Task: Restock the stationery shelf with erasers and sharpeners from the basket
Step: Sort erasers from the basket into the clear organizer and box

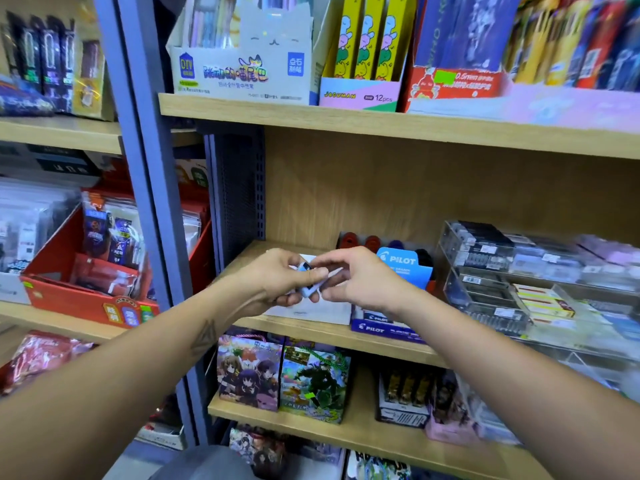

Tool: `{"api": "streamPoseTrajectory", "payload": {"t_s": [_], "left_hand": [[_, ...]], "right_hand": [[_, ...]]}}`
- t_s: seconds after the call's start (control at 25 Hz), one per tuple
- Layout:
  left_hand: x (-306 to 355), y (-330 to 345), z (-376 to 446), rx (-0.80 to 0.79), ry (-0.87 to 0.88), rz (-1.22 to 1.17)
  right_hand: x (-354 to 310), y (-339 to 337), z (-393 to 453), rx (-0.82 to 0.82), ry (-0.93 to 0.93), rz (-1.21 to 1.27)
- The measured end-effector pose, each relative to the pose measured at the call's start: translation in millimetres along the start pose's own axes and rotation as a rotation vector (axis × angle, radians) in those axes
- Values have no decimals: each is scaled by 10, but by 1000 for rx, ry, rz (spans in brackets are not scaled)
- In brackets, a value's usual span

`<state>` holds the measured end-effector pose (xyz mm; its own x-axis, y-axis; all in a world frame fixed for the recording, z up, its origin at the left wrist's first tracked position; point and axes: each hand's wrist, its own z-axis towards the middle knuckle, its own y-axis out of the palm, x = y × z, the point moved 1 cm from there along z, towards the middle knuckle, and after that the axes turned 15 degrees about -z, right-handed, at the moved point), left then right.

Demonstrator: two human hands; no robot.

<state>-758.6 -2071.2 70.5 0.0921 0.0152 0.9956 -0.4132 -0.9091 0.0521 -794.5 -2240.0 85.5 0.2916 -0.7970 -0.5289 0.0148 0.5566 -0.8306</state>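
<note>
Left hand [277, 277]: fingers curled around small pale-blue items [309, 289], gripping them.
Right hand [353, 277]: fingertips pinch the same cluster from the right.
Items: between both hands, above white box [311, 311] on shelf [346, 336].
Beside: Pilot display [403, 268].

My hands [311, 278] meet above the white box [311, 311] on the shelf [346, 337]. The Pilot box [398, 271] stands right of it. The clear rack [519, 289] stands farther right.

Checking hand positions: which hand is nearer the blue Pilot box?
Right. The right hand is just left of the blue Pilot box; the left hand is farther left, both holding a small blue item.
</note>
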Motion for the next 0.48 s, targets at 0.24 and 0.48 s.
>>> {"api": "streamPoseTrajectory", "payload": {"t_s": [0.24, 0.48], "left_hand": [[-3, 449, 11, -138, -133, -251], [3, 683, 30, -199, -32, -181]], "right_hand": [[306, -388, -377, 122, 115, -181], [524, -609, -655, 126, 100, -146]]}}
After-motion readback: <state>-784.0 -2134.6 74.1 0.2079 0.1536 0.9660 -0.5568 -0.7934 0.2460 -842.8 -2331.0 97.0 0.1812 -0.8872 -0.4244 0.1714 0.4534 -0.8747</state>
